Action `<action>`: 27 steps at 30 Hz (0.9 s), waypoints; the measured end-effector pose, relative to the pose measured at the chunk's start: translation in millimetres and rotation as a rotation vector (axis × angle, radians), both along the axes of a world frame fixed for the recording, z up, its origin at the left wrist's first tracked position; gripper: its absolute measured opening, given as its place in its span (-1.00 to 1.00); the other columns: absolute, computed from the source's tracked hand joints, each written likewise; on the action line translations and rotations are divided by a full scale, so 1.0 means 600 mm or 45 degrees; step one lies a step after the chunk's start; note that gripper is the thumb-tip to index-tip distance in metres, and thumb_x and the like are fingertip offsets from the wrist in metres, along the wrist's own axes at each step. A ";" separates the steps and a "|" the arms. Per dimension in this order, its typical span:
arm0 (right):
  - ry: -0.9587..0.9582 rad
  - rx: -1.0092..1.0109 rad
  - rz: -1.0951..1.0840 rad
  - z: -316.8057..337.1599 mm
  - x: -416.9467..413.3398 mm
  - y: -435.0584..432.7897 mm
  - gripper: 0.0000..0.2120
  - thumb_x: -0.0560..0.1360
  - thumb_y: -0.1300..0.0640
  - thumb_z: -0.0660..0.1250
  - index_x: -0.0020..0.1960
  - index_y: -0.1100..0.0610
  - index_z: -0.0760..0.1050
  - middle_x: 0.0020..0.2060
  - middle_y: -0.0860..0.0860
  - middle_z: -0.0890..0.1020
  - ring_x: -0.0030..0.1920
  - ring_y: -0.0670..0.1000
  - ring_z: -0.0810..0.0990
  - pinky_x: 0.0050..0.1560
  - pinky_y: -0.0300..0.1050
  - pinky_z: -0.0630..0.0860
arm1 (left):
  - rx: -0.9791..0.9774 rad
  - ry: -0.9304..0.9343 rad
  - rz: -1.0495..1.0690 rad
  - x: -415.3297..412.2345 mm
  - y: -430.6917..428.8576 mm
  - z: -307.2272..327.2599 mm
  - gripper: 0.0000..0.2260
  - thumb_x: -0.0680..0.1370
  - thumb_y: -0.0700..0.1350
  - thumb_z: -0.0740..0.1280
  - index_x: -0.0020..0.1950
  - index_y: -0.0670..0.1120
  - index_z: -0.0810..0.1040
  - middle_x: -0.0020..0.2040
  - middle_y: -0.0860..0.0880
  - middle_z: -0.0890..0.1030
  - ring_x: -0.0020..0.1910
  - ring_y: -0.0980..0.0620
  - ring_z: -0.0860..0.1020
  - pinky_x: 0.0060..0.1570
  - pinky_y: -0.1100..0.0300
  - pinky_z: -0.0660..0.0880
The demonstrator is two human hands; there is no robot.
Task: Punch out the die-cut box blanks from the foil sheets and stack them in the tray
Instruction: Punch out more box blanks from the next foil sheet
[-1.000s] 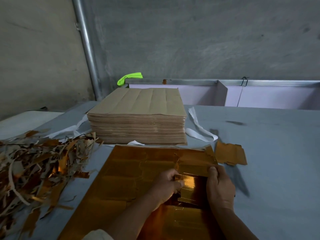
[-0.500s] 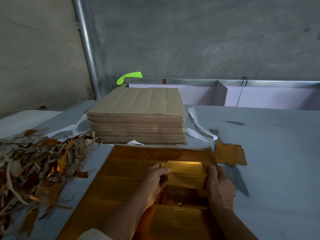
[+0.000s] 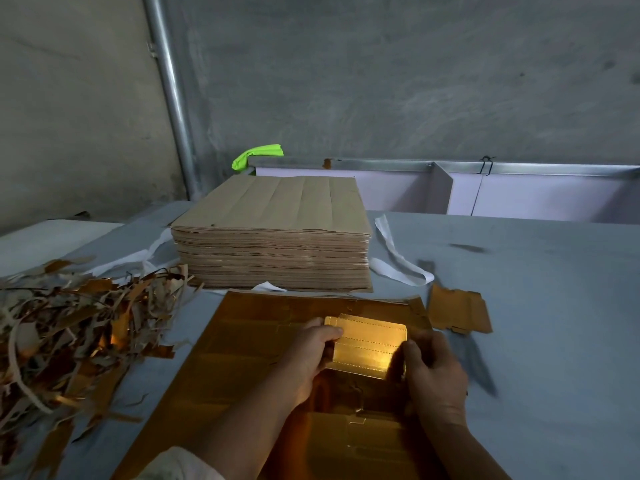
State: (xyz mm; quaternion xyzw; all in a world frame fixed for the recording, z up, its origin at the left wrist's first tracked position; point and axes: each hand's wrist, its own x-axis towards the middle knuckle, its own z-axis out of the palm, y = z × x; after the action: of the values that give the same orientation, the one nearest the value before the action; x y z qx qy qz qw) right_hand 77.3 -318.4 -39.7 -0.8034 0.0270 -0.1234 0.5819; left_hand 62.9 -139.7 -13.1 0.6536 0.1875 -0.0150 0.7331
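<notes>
We are looking at a gold box blank (image 3: pixel 367 344) just below the middle of the frame, held a little above the large foil sheet (image 3: pixel 263 341) that is lying on the counter (image 3: pixel 554 306). The left hand (image 3: pixel 311 355) is pinching the blank's left edge, its fingers (image 3: pixel 329 332) curling over the top corner. The right hand (image 3: pixel 434 375) is gripping the right edge with the thumb on the shiny face. Whether the blank's lower edge is hanging free of the sheet or catching on it, we cannot tell.

We are judging the blank to be very light, thin card with a slick foil face. It is looking stiff enough to keep flat between two hands, but likely to fold along its dotted score lines and to crease or tear at the small flaps. We are thinking the outer edges are the right places to hold it, clear of the score lines, with a gentle pull so the foil is not marking.

Another punched piece (image 3: pixel 457 317) is lying at the right of the sheet. The pale tray (image 3: pixel 519 195) is standing at the upper right, well apart from the hands, and nothing is showing inside it from here.

We are finding no brand, label or readable writing anywhere, neither on the blank nor on the brown stack (image 3: pixel 273 237) behind it.
</notes>
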 end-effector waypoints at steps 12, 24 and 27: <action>-0.002 0.071 0.076 0.003 0.004 -0.002 -0.80 0.59 0.15 0.30 -0.04 -0.17 0.45 -0.10 -0.12 0.64 -0.04 0.00 0.59 0.01 0.07 0.57 | 0.160 -0.012 0.069 0.007 0.007 0.015 -0.94 0.58 -0.08 0.37 0.01 -0.03 0.61 0.02 -0.08 0.68 0.08 -0.08 0.60 0.24 -0.09 0.49; 0.053 -0.065 0.125 0.020 0.025 -0.004 -0.86 0.64 0.04 0.19 0.05 -0.05 0.53 -0.11 -0.09 0.58 -0.08 -0.07 0.53 -0.02 0.03 0.56 | 0.153 0.052 0.075 -0.003 0.008 0.017 -0.95 0.57 -0.11 0.37 0.00 -0.04 0.61 -0.03 -0.04 0.67 0.02 -0.03 0.59 0.11 0.02 0.49; 0.102 -0.162 0.247 0.025 0.025 -0.001 -0.87 0.64 0.03 0.21 0.07 -0.05 0.54 -0.04 -0.04 0.59 -0.01 -0.02 0.54 0.06 0.03 0.54 | 0.156 0.053 0.063 -0.005 0.003 0.021 -0.97 0.57 -0.12 0.37 -0.03 -0.02 0.61 -0.05 -0.02 0.67 0.01 -0.03 0.58 0.17 -0.01 0.48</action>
State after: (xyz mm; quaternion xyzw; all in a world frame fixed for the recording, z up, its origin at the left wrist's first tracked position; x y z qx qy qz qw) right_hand 92.2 -319.2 -24.8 -0.8418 -0.0354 -0.0357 0.5375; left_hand 59.8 -137.9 -0.4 0.6920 0.2195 0.0010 0.6877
